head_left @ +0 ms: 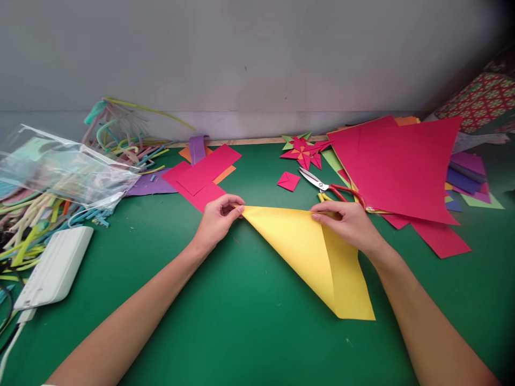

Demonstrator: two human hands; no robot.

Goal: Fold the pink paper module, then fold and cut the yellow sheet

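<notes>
A sheet of yellow paper is folded over diagonally, with a single-layer strip showing along its right side. At its far left corner, my left hand pinches the tip between thumb and fingers. My right hand grips the top edge further right, where the folded-over corner meets that edge. Just beyond my right hand lie scissors with red handles, blades pointing up and left. A small folded red paper square rests left of the blades, and a red and green paper star sits behind them.
Large red sheets are piled at the right. Red paper strips lie beyond my left hand. Pipe cleaners, a clear plastic bag and a white power bank with a cable occupy the left. A grey wall bounds the green table.
</notes>
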